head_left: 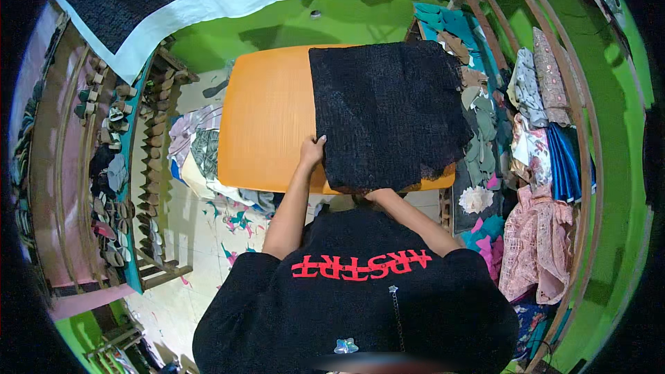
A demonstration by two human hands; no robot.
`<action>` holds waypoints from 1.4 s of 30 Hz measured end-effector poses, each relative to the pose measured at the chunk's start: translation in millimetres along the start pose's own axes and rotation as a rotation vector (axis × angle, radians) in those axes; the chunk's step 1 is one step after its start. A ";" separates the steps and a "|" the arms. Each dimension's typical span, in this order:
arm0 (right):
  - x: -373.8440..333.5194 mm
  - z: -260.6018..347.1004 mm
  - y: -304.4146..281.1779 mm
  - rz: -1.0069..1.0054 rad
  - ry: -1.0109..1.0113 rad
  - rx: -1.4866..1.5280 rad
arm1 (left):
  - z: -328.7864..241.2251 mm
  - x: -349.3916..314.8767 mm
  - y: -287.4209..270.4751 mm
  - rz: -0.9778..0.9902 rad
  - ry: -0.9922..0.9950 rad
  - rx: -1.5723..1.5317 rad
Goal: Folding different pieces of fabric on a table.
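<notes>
A large piece of black textured fabric [388, 111] lies spread over the right part of an orange table [267, 111]. Its right edge is ragged and hangs past the tabletop. My left hand [314, 150] pinches the cloth's left edge near the front, thumb uppermost. Down at the front edge of the table, my right hand [376, 195] is at the fabric's near border. The cloth and the table edge hide most of its fingers, so its grip does not show.
Shelves of shoes or shoe forms [114, 166] stand on the left. Fabric scraps [239, 221] litter the floor, and a cloth pile [201, 145] lies beside the table. To the right, cut pieces [481, 125] cover a surface, with folded fabrics [537, 235] on a wooden rack [582, 118].
</notes>
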State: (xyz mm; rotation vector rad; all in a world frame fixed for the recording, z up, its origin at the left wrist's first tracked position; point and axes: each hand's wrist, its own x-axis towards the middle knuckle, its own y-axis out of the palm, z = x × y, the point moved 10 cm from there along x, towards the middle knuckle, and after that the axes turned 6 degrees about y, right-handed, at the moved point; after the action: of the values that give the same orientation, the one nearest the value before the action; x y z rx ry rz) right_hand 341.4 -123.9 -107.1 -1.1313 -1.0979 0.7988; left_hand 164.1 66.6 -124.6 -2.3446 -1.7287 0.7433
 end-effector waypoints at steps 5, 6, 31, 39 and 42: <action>23.5 -27.4 -10.5 -0.017 0.031 -0.010 | -52.0 -23.4 -15.1 -0.196 0.137 0.125; 52.9 -23.8 -11.7 -0.024 0.039 -0.010 | -58.5 -28.3 -15.5 -0.191 0.143 0.127; 116.6 -117.6 15.5 0.932 1.160 2.033 | -117.6 -47.5 -26.0 -0.176 0.422 0.794; 172.6 -194.1 -12.7 0.347 0.486 1.365 | -64.8 -39.6 -43.0 -0.262 0.285 0.921; 136.9 -212.5 22.4 0.415 0.617 0.909 | -61.8 -41.6 -53.3 -0.330 0.245 0.958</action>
State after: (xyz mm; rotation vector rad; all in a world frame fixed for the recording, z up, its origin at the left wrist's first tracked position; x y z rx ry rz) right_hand 585.4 -54.4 -103.0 -0.7171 0.0674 1.0187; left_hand 137.6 56.8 -37.4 -1.3954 -1.1974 0.8983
